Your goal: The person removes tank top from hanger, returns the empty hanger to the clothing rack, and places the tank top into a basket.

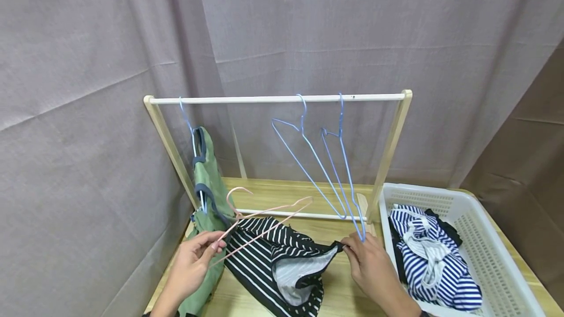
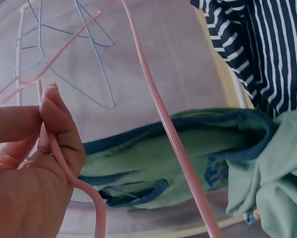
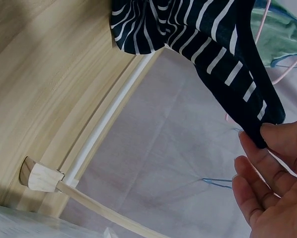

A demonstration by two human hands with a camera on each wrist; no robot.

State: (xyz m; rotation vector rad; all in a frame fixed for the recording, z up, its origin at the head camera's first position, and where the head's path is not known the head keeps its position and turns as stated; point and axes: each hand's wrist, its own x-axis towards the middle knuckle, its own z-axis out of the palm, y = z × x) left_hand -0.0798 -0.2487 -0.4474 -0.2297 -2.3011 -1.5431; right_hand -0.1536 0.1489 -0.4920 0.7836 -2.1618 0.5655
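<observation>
My left hand (image 1: 194, 260) pinches a pink hanger (image 1: 260, 209) by its wire, with the hook turned up and away. In the left wrist view the thumb and fingers close round the pink wire (image 2: 61, 158). At the right, my right hand (image 1: 372, 268) pinches a corner of a black-and-white striped garment (image 1: 260, 253) between thumb and fingers, plain in the right wrist view on the dark edge (image 3: 260, 116). The garment hangs slack from there, its pale inside (image 1: 293, 278) showing, its left part behind the hanger. Whether hanger and garment touch is unclear.
A rack with a white rail (image 1: 246, 100) stands behind the hands. Two blue hangers (image 1: 323, 165) hang on its right part, a green garment (image 1: 213, 170) on a blue hanger at its left. A white basket (image 1: 493, 238) with striped clothes (image 1: 440, 268) stands at the right.
</observation>
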